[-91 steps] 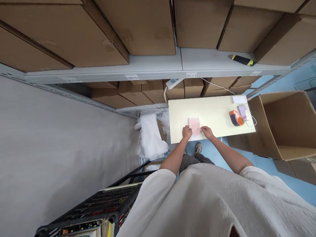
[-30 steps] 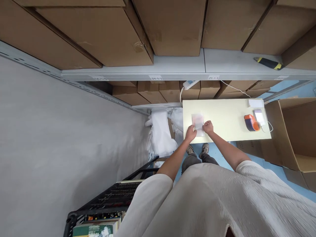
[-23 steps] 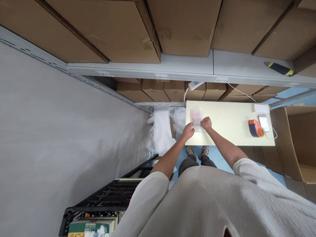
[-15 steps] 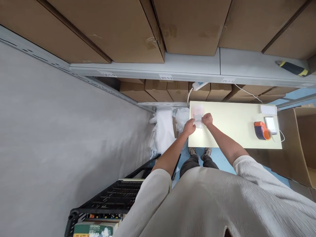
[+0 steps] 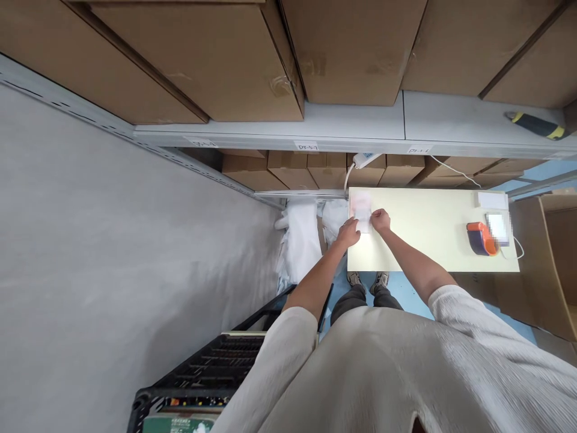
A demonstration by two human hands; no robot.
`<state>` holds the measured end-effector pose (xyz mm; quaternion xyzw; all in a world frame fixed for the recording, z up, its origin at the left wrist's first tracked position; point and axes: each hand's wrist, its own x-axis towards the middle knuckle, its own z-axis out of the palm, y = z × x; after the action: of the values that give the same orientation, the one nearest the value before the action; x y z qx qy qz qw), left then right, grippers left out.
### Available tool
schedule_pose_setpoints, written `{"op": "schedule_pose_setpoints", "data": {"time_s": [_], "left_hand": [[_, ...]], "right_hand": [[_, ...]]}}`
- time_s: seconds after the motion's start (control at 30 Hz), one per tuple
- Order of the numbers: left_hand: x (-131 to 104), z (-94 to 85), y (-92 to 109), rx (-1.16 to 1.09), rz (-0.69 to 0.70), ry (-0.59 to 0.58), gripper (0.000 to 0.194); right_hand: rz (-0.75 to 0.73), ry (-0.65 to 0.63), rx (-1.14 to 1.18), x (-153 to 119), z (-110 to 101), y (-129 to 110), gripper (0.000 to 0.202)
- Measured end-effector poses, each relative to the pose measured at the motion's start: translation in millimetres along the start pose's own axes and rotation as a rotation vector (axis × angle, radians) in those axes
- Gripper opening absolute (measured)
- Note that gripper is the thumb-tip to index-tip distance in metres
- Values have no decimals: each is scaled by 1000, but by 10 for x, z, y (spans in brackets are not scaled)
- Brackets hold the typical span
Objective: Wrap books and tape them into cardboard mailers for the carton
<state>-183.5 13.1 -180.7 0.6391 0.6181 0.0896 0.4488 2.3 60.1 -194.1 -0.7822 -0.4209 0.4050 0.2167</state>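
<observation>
A pale, translucent packet (image 5: 360,203), pinkish at the top and greyer lower down, lies flat at the left end of a cream tabletop (image 5: 424,234). At the packet's lower left edge is my left hand (image 5: 348,233), its fingers closed on that edge. My right hand (image 5: 381,221) pinches at the right edge of the packet, fingers drawn together. What the packet contains is too faint to make out.
An orange and dark tape dispenser (image 5: 481,239) stands at the table's right, near a small blurred device (image 5: 497,228) and a white box (image 5: 492,199). Cardboard boxes fill the shelf (image 5: 351,126) ahead. A black crate (image 5: 198,373) is behind left; an open carton (image 5: 536,258) stands right.
The view has shifted slightly, moving the whole scene a little right and down. Both hands stay at the packet's edges, with only slight finger movement.
</observation>
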Motion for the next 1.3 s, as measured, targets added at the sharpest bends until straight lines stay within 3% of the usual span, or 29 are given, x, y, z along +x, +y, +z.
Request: {"op": "schedule_pose_setpoints", "data": {"time_s": [0.23,0.57,0.67,0.97,1.13,1.3], "left_hand": [[-176,29,126,-34,-8,35,63],[-676,231,467,-96,-38,160,55],[-840,406,632,-80,-49,205,56],[-1365,1163,1203,-87,-104,344,54],[-1882,1157,1291,-99,-110,492,52],[-2691,965,1132,-53,-198,701,52]], "right_hand": [[-19,-29,21,-301,-328,165,12],[-73,-121,65,-633,-809,404,17],[-132,-156,56,-712,-978,521,14],[-295,-264,2,-994,-1590,982,8],[-445,-395,-20,-1273,-1545,830,8],[-668,-602,-21,-1826,-1129,459,11]]}}
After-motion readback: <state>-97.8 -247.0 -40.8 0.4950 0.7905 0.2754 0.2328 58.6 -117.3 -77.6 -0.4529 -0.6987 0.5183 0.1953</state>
